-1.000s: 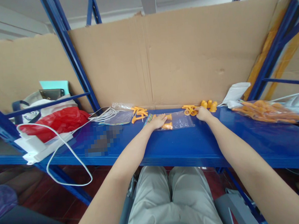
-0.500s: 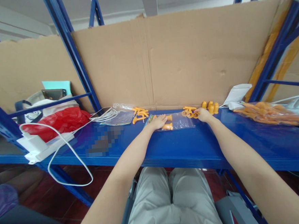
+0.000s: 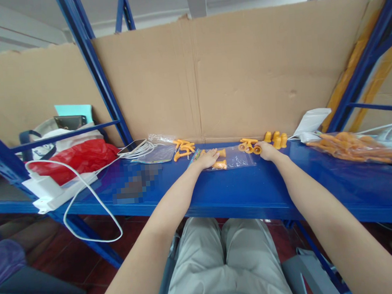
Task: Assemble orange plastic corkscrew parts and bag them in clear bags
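My left hand (image 3: 207, 160) lies with its fingers stretched out on a clear plastic bag (image 3: 239, 157), pressing it to the blue shelf. Inside the bag, orange plastic pieces (image 3: 220, 165) show to the right of the fingers. At the bag's right end, my right hand (image 3: 267, 151) is closed on an orange cup-shaped piece (image 3: 257, 150), its hollow end facing me. Two similar pieces (image 3: 245, 148) sit just left of it, with a slim orange part on top. Several upright orange pieces (image 3: 276, 140) stand behind the right hand. Its fingertips are partly hidden.
Orange branching parts (image 3: 183, 150) lie left of the bag, beside a flat clear bag (image 3: 158, 154). White cables (image 3: 139, 150), a power strip (image 3: 65, 194) and a red bag (image 3: 83, 160) are at left. A full bag of orange parts (image 3: 353, 147) lies at right. Cardboard (image 3: 244, 72) stands behind.
The view has shifted very slightly. Both hands stay in nearly the same places, and the orange cup-shaped piece by the right hand has barely moved.
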{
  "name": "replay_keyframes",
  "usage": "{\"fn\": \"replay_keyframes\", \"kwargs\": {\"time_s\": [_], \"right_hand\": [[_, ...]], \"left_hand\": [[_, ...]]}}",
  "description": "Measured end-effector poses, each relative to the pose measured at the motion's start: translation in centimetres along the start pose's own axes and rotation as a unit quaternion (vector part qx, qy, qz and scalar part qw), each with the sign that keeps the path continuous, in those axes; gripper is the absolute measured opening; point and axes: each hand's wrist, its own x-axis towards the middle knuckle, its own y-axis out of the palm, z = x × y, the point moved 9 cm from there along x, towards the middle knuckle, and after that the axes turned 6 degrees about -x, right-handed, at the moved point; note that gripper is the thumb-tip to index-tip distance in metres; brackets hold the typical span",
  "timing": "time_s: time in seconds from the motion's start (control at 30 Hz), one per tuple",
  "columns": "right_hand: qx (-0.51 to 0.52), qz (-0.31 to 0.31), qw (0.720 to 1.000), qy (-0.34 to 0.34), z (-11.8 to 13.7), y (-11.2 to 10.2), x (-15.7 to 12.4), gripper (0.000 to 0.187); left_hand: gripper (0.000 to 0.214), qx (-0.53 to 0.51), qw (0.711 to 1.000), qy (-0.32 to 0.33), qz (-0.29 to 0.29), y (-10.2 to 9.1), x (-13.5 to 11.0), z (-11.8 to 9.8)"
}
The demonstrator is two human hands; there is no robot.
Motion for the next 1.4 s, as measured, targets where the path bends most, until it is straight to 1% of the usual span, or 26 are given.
{"fn": "replay_keyframes", "kwargs": {"time_s": [0.1, 0.2, 0.3, 0.4, 0.57, 0.67, 0.73, 0.8, 0.9, 1.0, 1.13, 1.23, 1.4], "right_hand": [[0.004, -0.012, 1.000, -0.010, 0.1, -0.1, 0.0, 0.036], [0.011, -0.026, 1.000, -0.012, 0.1, -0.2, 0.0, 0.037], [0.014, -0.049, 0.999, -0.013, 0.2, -0.6, -0.1, 0.039], [0.012, -0.087, 0.996, -0.016, 0.5, -1.5, -0.2, 0.039], [0.013, -0.145, 0.989, 0.020, 0.6, -3.3, -0.3, 0.031], [-0.018, -0.165, 0.986, 0.027, 1.5, -4.5, -0.5, 0.029], [-0.065, -0.151, 0.986, 0.021, 2.6, -5.2, -0.8, 0.027], [-0.119, -0.117, 0.986, 0.025, 3.6, -5.6, -1.4, 0.029], [-0.161, -0.063, 0.984, 0.032, 4.9, -6.1, -2.3, 0.034], [-0.181, -0.006, 0.983, 0.021, 6.0, -6.1, -3.0, 0.036], [-0.212, 0.058, 0.975, 0.028, 6.3, -5.4, -3.3, 0.034], [-0.216, 0.082, 0.973, 0.020, 6.6, -4.7, -3.2, 0.033], [-0.195, 0.090, 0.976, -0.035, 7.7, -3.7, -2.8, 0.033]], "left_hand": [[0.063, 0.074, 0.997, -0.003, 0.030, 0.3, -0.2, -0.2], [0.065, 0.110, 0.993, -0.004, 0.044, 0.5, -0.4, -0.4], [0.065, 0.113, 0.993, -0.006, 0.044, 0.5, -0.4, -0.4], [0.065, 0.113, 0.993, -0.007, 0.042, 0.5, -0.3, -0.3], [0.063, 0.112, 0.993, -0.002, 0.042, 0.6, -0.1, 0.0], [0.063, 0.110, 0.993, -0.002, 0.043, 0.6, -0.1, -0.1], [0.063, 0.107, 0.993, -0.005, 0.042, 0.5, -0.2, -0.2], [0.063, 0.103, 0.994, -0.008, 0.040, 0.4, -0.3, -0.3], [0.063, 0.100, 0.994, -0.006, 0.038, 0.3, -0.4, -0.5], [0.063, 0.103, 0.994, -0.006, 0.039, 0.3, -0.5, -0.6], [0.064, 0.105, 0.994, -0.008, 0.038, 0.2, -0.6, -0.6], [0.064, 0.107, 0.994, -0.010, 0.036, 0.2, -0.7, -0.7], [0.064, 0.115, 0.992, -0.011, 0.043, 0.3, -0.8, -0.8]]}}
